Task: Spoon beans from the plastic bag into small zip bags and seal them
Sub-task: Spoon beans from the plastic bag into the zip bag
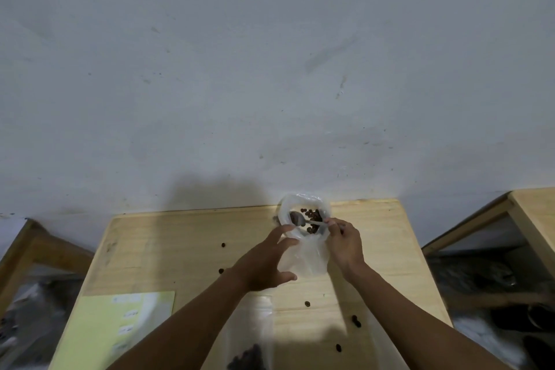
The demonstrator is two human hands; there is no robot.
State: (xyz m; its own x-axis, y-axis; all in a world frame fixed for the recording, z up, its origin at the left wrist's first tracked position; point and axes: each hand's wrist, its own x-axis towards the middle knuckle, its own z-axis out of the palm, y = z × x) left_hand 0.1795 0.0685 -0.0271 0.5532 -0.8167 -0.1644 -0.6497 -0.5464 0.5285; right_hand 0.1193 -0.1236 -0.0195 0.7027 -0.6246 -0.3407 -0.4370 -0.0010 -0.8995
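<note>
A clear plastic bag [303,216] of dark brown beans [313,219] sits at the far edge of the light wooden surface [180,249], against the white wall [270,69], its mouth open upward. The right hand [345,245] pinches the handle of a small metal spoon [300,219]; the spoon's long axis runs roughly left to right, the bowl pointing left over the bag's mouth, the handle toward the right hand. The left hand [267,261] has spread, relaxed fingers, resting against the left side of a clear small zip bag [309,258] just in front of the bean bag; whether it grips the film I cannot tell. Loose beans lie scattered on the surface. Another clear zip bag holding beans [249,339] lies near the front edge, between the forearms. A pale yellow-green sheet [120,330] at the left front carries small labels, too blurred to read
</note>
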